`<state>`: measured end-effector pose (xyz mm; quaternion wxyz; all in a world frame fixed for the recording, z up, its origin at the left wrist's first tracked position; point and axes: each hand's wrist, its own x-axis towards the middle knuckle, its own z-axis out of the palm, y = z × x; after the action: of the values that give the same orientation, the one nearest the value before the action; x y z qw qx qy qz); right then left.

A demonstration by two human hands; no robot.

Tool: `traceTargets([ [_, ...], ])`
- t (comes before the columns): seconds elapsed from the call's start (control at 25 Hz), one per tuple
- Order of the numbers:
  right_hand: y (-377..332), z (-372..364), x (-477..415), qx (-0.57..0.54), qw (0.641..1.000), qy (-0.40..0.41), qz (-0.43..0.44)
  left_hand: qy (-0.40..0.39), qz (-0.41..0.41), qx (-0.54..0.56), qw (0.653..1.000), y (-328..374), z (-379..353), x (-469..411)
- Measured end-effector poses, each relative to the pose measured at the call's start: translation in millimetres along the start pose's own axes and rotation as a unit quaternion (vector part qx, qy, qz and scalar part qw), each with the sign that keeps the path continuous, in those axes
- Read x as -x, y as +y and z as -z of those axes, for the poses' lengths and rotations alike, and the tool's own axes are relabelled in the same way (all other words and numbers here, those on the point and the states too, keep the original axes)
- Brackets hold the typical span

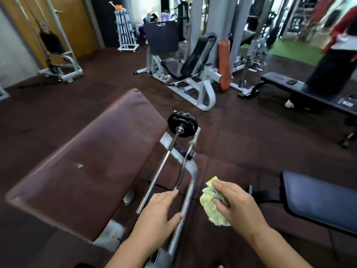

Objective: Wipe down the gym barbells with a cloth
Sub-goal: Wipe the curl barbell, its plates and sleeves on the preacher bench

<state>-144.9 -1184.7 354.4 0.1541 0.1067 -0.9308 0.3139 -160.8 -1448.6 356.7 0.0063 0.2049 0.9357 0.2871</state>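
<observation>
A straight chrome barbell (162, 163) with a black weight plate (182, 123) at its far end rests on the grey rack beside a brown padded curl bench (92, 157). A second, curved bar (186, 151) lies just to its right. My left hand (157, 213) hovers flat, fingers spread, over the near ends of the bars and the grey frame tube (185, 207); I cannot tell whether it touches them. My right hand (234, 205) is to the right of the frame, gripping a crumpled yellow-green cloth (209, 205). The cloth is clear of both bars.
A dark blue bench pad (320, 200) lies close on my right. Beyond it are a black flat bench (301, 93), where a person in red and black stands (336, 55), and a grey seated machine (185, 74). A small dumbbell rack (125, 31) stands far back on dark rubber flooring.
</observation>
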Motion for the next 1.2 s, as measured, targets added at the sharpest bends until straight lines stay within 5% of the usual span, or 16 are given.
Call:
traceTargets([
  [0.64,243,120,-132,0.005,0.995,0.025,-0.097,-0.039,-0.008,0.016,0.999,117,-102,-282],
  [1.2,365,95,-329,0.012,0.997,-0.009,-0.081,-0.041,0.007,0.034,0.999,62,-143,-507],
])
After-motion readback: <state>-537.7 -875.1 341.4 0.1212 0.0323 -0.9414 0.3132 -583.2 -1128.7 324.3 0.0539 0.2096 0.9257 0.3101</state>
